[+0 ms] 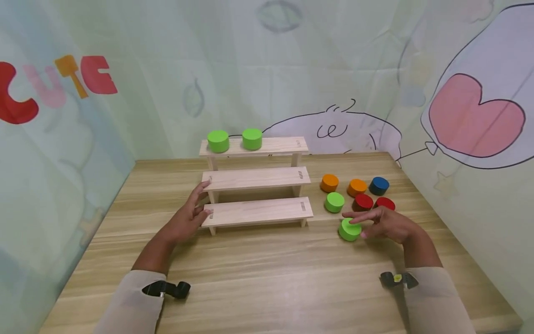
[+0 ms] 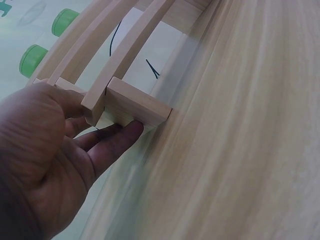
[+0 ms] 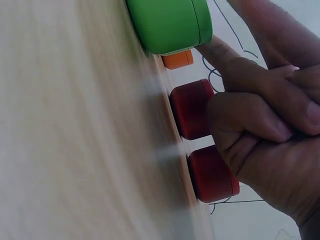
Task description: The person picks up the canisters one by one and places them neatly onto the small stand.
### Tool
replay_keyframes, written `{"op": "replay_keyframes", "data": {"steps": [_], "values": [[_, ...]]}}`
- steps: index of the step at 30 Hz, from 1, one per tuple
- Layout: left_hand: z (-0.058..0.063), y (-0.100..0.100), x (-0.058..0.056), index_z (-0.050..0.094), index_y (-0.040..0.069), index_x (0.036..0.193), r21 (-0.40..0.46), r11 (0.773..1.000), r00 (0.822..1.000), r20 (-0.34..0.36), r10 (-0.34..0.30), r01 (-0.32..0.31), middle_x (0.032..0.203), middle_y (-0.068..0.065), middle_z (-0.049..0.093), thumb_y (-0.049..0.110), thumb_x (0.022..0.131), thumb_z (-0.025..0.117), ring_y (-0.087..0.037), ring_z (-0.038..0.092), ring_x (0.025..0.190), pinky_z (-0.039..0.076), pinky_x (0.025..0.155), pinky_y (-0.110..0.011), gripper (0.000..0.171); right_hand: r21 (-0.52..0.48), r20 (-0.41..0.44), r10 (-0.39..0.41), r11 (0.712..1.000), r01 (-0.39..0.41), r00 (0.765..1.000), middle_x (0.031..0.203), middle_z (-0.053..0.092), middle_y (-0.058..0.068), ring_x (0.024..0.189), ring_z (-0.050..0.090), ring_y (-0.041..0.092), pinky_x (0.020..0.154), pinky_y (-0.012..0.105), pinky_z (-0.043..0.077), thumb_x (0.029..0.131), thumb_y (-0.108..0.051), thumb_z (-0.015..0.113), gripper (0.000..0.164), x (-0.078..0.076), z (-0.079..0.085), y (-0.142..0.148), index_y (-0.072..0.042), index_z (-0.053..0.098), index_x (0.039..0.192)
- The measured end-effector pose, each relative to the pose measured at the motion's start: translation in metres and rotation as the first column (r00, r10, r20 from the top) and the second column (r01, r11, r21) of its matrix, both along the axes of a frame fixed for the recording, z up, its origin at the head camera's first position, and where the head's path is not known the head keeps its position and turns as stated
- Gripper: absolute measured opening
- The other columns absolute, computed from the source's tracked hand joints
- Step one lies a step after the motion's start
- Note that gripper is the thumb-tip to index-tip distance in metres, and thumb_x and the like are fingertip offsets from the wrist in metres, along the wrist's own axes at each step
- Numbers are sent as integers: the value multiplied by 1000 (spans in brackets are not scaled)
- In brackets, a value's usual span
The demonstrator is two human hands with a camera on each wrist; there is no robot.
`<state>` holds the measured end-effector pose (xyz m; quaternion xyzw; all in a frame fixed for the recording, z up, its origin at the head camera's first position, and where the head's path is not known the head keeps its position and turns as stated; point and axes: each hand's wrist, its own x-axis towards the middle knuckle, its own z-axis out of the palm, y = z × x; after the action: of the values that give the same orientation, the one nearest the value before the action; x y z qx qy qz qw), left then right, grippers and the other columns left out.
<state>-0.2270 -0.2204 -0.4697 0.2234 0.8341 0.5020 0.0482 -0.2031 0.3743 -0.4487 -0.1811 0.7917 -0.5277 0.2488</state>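
Observation:
My left hand (image 1: pixel 185 220) is at the left end of a wooden three-step stand (image 1: pixel 256 177). In the left wrist view its fingertips touch the stand's end leg (image 2: pixel 135 102). Near the right of the stand, my right hand (image 1: pixel 385 224) reaches over a green round block (image 1: pixel 349 230) on the table, index finger extended above its top and thumb by its near side. The right wrist view shows the remaining fingers (image 3: pixel 250 117) folded in beside this green block (image 3: pixel 167 25). Two more green blocks (image 1: pixel 219 141) (image 1: pixel 252 139) sit on the top step's left half.
Behind the right hand lie another green block (image 1: pixel 334 202), two orange blocks (image 1: pixel 329 183) (image 1: pixel 357 187), a blue block (image 1: pixel 379 185) and two red blocks (image 1: pixel 363 202) (image 1: pixel 384 203). A printed curtain (image 1: pixel 233 69) hangs around the wood-grain table (image 1: pixel 267 278).

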Motion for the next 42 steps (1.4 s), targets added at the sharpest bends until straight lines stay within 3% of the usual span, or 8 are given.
{"op": "replay_keyframes", "data": {"steps": [8,13,15,20,23,31,39,42], "values": [[-2,-2,-1,4,28,177,-3,1000,1000,-15,-5,5,178,-35,16,4,115,50,-62,42,153,53,111,-67,81,-11,-16,52,999,-52,999,164,56,12,140,54,-13,107,25,57,94,-2,80,47,-5,-9,4,1,70,139],[-3,-2,-2,4,28,177,-2,1000,1000,-15,-8,8,178,-35,17,4,115,49,-61,43,152,54,110,-60,80,76,-27,0,997,2,1000,160,61,12,133,60,-10,103,26,59,93,-8,84,48,-6,-11,4,-2,72,139],[-3,-2,-2,4,28,177,-1,1000,1000,-16,-7,7,178,-35,16,4,115,49,-60,44,152,54,110,-58,80,117,-36,-31,993,35,999,158,62,15,136,61,0,101,27,60,92,-10,85,47,-5,-10,4,-4,74,138],[-3,-2,-3,4,28,177,0,1000,1000,-16,-8,8,178,-35,15,3,114,49,-61,43,152,55,110,-56,80,167,-56,-63,983,72,996,158,60,24,148,56,42,100,27,60,93,-12,86,47,-5,-10,3,-5,74,137],[-3,-2,-2,4,28,176,0,1000,1000,-13,-6,6,179,-34,14,3,114,50,-61,41,154,53,111,-60,81,177,-58,-76,981,85,995,157,60,23,151,51,49,101,26,58,94,-14,85,46,-5,-10,3,-6,75,138],[-3,-1,-2,4,30,176,6,1000,1000,-2,-6,6,179,-35,13,5,115,50,-63,38,154,52,111,-71,81,191,-64,-111,974,121,992,149,71,11,126,64,11,96,30,56,96,-14,82,42,-3,-7,0,-9,76,137],[-2,0,-2,4,30,176,4,1000,1000,3,-2,2,179,-34,13,5,115,51,-62,39,154,51,111,-70,82,153,-88,-145,976,157,986,146,73,7,124,63,6,98,29,55,97,-12,81,42,-2,-7,2,-7,75,138],[-1,0,-1,4,30,176,2,1000,1000,4,3,-3,178,-35,14,5,115,51,-63,38,154,52,111,-69,82,146,-114,-168,972,183,979,143,76,-2,124,62,5,99,29,53,98,-14,81,40,-1,-6,1,-9,76,137]]}}
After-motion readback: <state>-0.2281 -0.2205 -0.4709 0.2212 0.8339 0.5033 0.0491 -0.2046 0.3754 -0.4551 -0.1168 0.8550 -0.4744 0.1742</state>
